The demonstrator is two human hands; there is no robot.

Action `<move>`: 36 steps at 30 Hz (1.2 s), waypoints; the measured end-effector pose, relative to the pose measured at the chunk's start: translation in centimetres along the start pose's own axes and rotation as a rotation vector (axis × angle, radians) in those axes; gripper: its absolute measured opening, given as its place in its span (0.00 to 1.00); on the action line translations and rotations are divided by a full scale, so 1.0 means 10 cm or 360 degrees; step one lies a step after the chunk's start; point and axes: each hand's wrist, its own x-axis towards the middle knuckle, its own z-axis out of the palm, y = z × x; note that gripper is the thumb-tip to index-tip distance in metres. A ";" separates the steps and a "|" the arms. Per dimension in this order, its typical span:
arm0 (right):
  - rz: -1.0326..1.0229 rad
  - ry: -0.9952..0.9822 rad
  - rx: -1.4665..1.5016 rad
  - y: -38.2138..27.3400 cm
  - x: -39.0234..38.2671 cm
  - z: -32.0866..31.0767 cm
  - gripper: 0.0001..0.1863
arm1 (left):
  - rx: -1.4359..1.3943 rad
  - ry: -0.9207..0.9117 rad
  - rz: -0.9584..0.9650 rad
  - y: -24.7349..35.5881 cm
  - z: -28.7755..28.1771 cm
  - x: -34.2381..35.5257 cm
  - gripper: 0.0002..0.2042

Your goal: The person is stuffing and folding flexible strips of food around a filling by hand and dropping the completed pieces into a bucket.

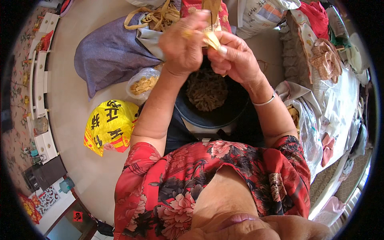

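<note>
My right hand [236, 56] pinches a pale yellow dried strip [213, 41] between thumb and fingers. Blurred by motion, my left hand [182, 46] is curled close beside it, with a bit of the same yellow showing among its fingers. Just beyond the hands stands an upright brown flat piece [212, 10] with a thin dark edge below; its lower part is hidden by the hands. Beneath my forearms sits a round dark basin [192, 116], holding a heap of brownish cut pieces [207, 92].
A blue-grey cloth sack [112, 56] lies left, with long dried strips [162, 18] at its mouth. Near it are a clear bag of yellowish pieces [144, 85] and a yellow plastic bag [110, 126]. A white sack [264, 16] stands far right; a plastic-covered surface [340, 104] borders the right.
</note>
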 end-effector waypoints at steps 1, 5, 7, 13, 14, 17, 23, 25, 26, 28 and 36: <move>-0.0102 0.0217 -0.0471 -0.01 -0.03 0.08 0.18 | -0.0065 -0.0044 0.0057 0.00 0.08 -0.03 0.16; -0.0728 0.0613 -0.2327 0.11 -0.02 -0.07 0.13 | -0.0303 -0.0365 -0.0543 0.25 0.21 -0.19 0.18; -0.0853 0.0740 -0.2329 0.14 0.02 -0.13 0.10 | -0.0401 -0.0472 -0.0791 0.20 0.20 -0.21 0.17; 0.0147 0.0736 -0.0407 -0.05 -0.04 -0.10 0.15 | 0.0168 -0.0532 -0.0844 0.11 0.16 -0.18 0.08; 0.0337 0.0786 -0.0217 -0.07 -0.04 -0.04 0.15 | 0.0213 -0.0505 -0.0528 0.11 0.16 -0.16 0.07; 0.0701 0.0328 0.0117 -0.07 -0.07 -0.32 0.14 | 0.0139 -0.0501 0.0017 0.06 0.15 -0.15 0.05; -0.0033 0.0578 -0.1432 -0.13 -0.06 -0.08 0.10 | -0.0101 -0.0494 -0.0961 0.04 0.11 -0.20 0.04; -0.0031 0.0477 -0.1342 -0.13 -0.07 -0.11 0.09 | -0.0664 -0.0486 -0.1679 0.07 0.06 -0.15 0.02; -0.0033 0.0435 -0.1296 -0.14 -0.08 -0.14 0.09 | -0.0516 -0.0503 -0.1572 0.07 0.05 -0.14 0.02; 0.0090 0.0321 -0.0641 -0.16 -0.10 -0.21 0.08 | -0.0221 -0.0531 -0.1351 0.07 0.04 -0.14 0.03; -0.0021 0.0261 -0.0104 -0.09 -0.06 -0.28 0.06 | -0.0186 -0.0512 -0.0752 0.08 0.05 -0.11 0.08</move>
